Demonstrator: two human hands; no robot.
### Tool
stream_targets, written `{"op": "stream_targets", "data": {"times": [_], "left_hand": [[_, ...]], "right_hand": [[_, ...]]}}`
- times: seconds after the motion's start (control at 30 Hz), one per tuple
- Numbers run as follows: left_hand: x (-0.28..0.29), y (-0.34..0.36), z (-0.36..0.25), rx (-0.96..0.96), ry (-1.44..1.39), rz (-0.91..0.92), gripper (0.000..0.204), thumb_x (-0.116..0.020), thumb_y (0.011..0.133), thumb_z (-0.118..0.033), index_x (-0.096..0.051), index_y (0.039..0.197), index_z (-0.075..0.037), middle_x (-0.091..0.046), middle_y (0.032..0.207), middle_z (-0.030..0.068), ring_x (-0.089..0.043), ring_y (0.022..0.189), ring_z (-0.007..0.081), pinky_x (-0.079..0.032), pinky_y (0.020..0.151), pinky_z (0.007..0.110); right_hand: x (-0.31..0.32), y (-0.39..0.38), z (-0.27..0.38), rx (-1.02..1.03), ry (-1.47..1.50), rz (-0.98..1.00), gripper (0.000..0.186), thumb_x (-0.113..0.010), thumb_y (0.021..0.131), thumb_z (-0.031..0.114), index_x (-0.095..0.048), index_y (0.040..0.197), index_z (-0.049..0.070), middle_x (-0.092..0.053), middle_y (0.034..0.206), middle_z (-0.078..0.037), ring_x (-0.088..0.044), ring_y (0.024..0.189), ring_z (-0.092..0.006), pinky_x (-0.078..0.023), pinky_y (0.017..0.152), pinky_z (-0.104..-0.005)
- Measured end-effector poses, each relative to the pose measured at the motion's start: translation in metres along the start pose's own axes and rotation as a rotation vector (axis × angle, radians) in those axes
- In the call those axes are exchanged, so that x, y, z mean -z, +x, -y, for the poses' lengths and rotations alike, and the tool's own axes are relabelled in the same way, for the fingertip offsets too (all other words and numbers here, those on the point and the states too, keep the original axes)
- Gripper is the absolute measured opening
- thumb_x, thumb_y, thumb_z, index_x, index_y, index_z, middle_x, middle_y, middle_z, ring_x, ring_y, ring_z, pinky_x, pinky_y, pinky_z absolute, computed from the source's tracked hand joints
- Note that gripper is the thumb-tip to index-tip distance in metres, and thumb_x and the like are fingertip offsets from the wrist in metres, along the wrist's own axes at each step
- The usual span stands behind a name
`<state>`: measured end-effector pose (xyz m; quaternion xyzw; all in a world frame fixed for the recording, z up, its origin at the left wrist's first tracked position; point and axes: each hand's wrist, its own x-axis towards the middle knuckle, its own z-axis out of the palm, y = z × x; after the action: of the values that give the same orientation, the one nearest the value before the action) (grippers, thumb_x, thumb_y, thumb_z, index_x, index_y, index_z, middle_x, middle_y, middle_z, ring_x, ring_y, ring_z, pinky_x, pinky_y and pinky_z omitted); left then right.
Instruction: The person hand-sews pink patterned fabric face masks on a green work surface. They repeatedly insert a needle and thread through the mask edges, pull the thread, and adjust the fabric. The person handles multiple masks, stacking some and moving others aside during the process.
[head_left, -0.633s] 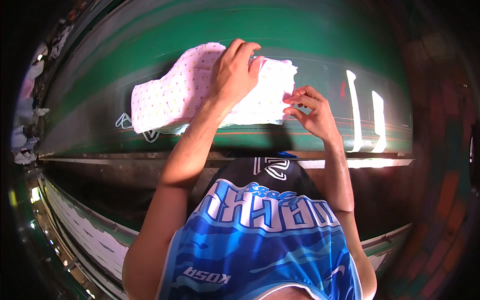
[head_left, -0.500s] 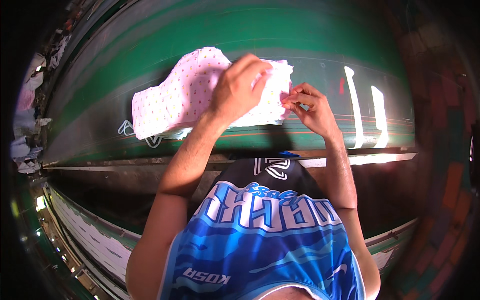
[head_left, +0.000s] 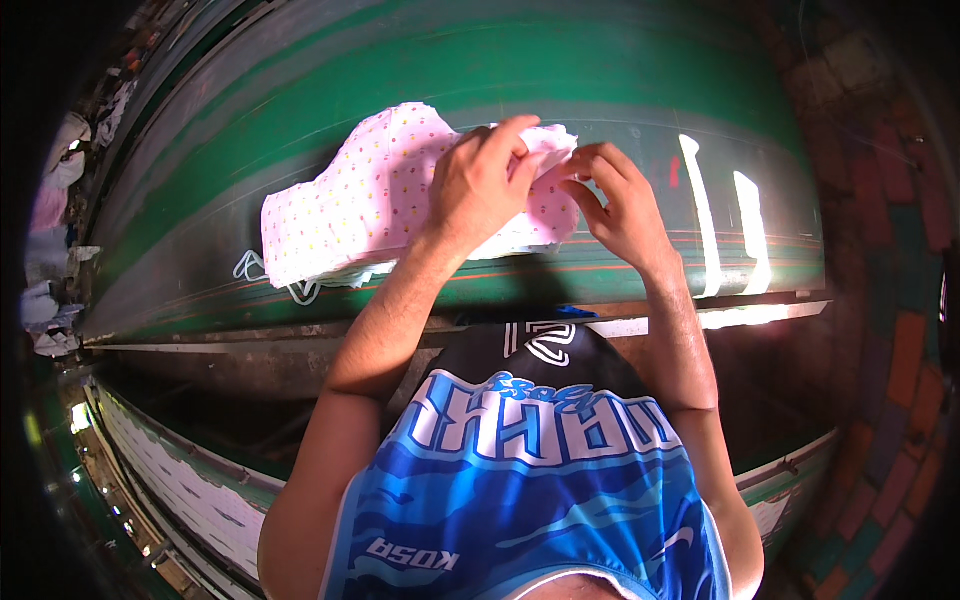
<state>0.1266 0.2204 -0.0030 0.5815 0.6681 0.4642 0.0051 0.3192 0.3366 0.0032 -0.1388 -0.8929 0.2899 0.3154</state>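
Long work table [head_left: 620, 70], smooth green top with grey streaks, thin orange lines along the near side; two bright white strips of light [head_left: 703, 215] on its right part. Over on the far left, heaped cloth [head_left: 52, 225], white and pinkish, partly blurred. Right side: floor of worn bricks [head_left: 890, 400], orange, purple, green. Lower left, another pale slatted surface [head_left: 190, 500], dim.

Pink cloth [head_left: 370, 190] lies near the table's middle, in front of the person: thin, soft-looking, small dots, curved bump on the far edge, squarer left end. Whitish layers show under its near edge. White cords [head_left: 304, 293], looped, poke out by the left end, flat on the table.

Left hand [head_left: 482, 183] is over the cloth's right half, thumb and forefinger spread with a narrow gap; can't tell if they grip fabric. Right hand [head_left: 618, 205] at the cloth's right edge, fingers curled, thumb and forefinger close together; can't tell from here whether cloth is pinched. Fabric between the hands looks rumpled. Person wears a sleeveless blue patterned jersey [head_left: 540, 500].
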Motion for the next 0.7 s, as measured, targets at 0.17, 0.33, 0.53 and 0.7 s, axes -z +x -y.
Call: {"op": "stream_targets", "data": {"times": [0.17,0.33,0.53,0.7], "left_hand": [[0.008,0.010,0.026,0.139,0.066,0.061,0.040,-0.088,0.095,-0.019,-0.073,0.130,-0.007,-0.077,0.092,0.0056,-0.071,0.075,0.0196,-0.061,0.072,0.036],[0.012,0.011,0.028,0.204,0.036,0.094,0.036,-0.087,0.096,-0.018,-0.074,0.126,-0.004,-0.075,0.098,0.0083,-0.073,0.077,0.0212,-0.062,0.074,0.037],[0.020,-0.013,0.011,-0.080,-0.028,-0.034,0.022,-0.083,0.096,-0.008,-0.077,0.116,-0.002,-0.077,0.104,0.0114,-0.076,0.085,0.0250,-0.063,0.077,0.039],[0.010,-0.049,-0.004,-0.195,0.004,0.212,0.021,-0.082,0.092,-0.006,-0.076,0.112,-0.003,-0.077,0.106,0.0128,-0.073,0.098,0.0330,-0.061,0.087,0.043]], "right_hand": [[-0.012,-0.030,-0.006,-0.028,0.013,0.122,0.019,-0.086,0.090,-0.002,-0.078,0.106,0.005,-0.071,0.114,-0.012,-0.074,0.108,-0.0303,-0.063,0.088,-0.0411],[-0.023,-0.038,-0.007,-0.193,0.117,0.081,0.018,-0.085,0.088,-0.001,-0.080,0.104,0.006,-0.070,0.106,-0.011,-0.074,0.101,-0.0310,-0.062,0.085,-0.0440],[-0.015,-0.027,-0.004,-0.182,-0.029,0.219,0.014,-0.081,0.088,0.002,-0.077,0.101,0.006,-0.069,0.108,-0.011,-0.073,0.099,-0.0338,-0.062,0.085,-0.0464],[-0.014,-0.020,-0.005,-0.137,-0.175,0.237,0.012,-0.079,0.090,0.004,-0.076,0.101,0.005,-0.070,0.110,-0.012,-0.072,0.105,-0.0343,-0.062,0.089,-0.0463]]}}
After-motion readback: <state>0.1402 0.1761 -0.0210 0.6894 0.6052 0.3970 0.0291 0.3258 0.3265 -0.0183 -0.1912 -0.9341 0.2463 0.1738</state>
